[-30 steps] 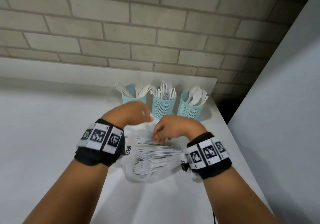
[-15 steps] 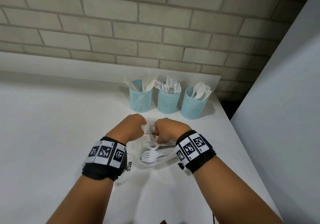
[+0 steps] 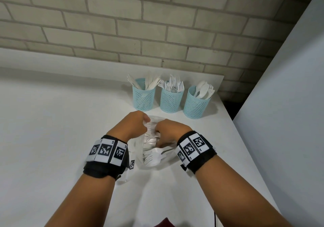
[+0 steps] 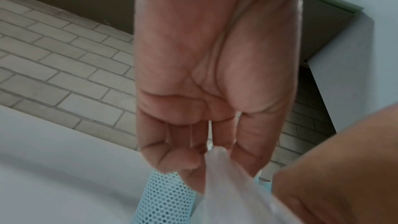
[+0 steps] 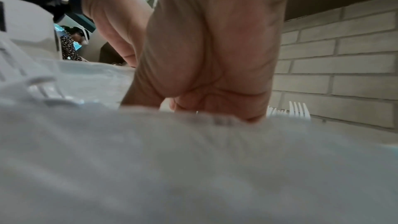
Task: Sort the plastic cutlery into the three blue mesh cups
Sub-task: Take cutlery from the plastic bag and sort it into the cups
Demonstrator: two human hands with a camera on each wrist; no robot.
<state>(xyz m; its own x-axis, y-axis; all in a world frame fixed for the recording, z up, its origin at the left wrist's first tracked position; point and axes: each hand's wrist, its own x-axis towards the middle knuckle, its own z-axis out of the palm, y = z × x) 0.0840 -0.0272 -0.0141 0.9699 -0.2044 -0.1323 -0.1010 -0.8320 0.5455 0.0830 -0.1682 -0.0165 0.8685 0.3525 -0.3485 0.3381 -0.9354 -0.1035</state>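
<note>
The left hand (image 3: 135, 124) is pinching the bag (image 3: 154, 156) of cutlery, near the cups (image 3: 171, 99), while the right hand (image 3: 169, 131) (grip hidden, I cannot tell) is reaching inside; hard pulling could be spilling it.

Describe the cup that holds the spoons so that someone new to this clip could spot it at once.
Look to the far right corner of the white table, below the brick wall, where three blue mesh cups stand in a row. The spoon cup is the rightmost, nearest the table's right edge. Rounded white spoon bowls stick out of it, while its neighbours show fork tines and knife blades.
</note>
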